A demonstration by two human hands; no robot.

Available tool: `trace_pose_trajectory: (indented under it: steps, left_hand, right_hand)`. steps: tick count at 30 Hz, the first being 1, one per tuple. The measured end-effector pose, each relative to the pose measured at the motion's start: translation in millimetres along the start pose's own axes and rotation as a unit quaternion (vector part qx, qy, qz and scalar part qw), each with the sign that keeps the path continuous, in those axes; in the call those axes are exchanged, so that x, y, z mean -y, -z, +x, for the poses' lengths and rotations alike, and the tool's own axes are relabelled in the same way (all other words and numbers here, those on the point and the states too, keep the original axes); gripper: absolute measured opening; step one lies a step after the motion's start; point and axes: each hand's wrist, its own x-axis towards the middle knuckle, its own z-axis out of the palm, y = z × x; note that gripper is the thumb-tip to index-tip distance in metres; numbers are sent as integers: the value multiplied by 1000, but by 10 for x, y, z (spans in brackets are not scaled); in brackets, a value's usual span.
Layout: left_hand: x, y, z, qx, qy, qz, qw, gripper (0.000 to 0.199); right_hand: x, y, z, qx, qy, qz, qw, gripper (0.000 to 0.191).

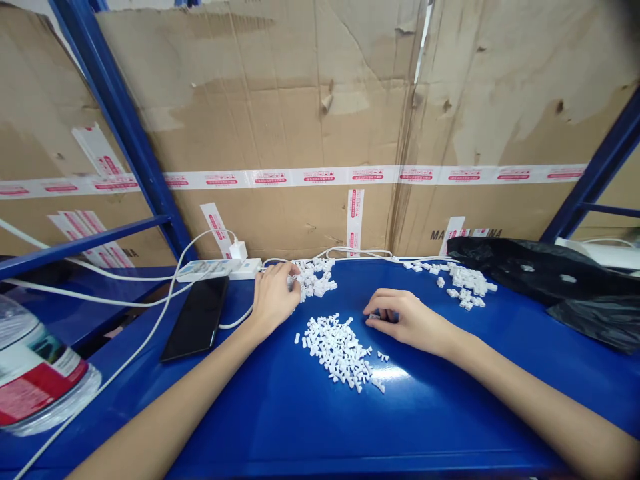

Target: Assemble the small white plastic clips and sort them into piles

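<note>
My left hand lies at the far edge of the blue metal shelf top, its fingertips reaching into a heap of small white plastic pieces. Whether those fingers pinch anything is hidden. My right hand is curled, with a tiny white piece held between thumb and fingers. A larger heap of the same pieces lies between my hands, nearer the left one. A third heap sits farther back to the right.
A black smartphone lies left of my left hand, below a white power strip with a plugged-in charger and white cables. A black plastic bag lies at the right. A wrapped bottle stands at the left, before cardboard sheets and blue uprights.
</note>
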Motion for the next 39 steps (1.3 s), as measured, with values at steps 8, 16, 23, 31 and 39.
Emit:
trace_pose_trajectory:
  steps: [8, 16, 23, 31, 39]
  left_hand:
    - [-43, 19, -18, -29, -41, -35, 998, 25]
    - [-388, -58, -221, 77, -231, -210, 947, 14]
    - [-494, -104, -319, 158, -244, -251, 923, 13]
    - [-546, -164, -349, 153, -204, -231, 939, 10]
    - [-518, -196, -331, 144, -201, -241, 938, 17]
  right_hand:
    - [-13, -3, 11, -22, -21, -20, 999, 13]
    - [35, 5, 29, -15, -25, -38, 999, 11]
    - [98, -58, 60, -17, -2, -41, 999, 11]
    - [120, -144, 100, -42, 0, -2, 999, 8]
    - [81, -152, 92, -47, -11, 15, 999, 10]
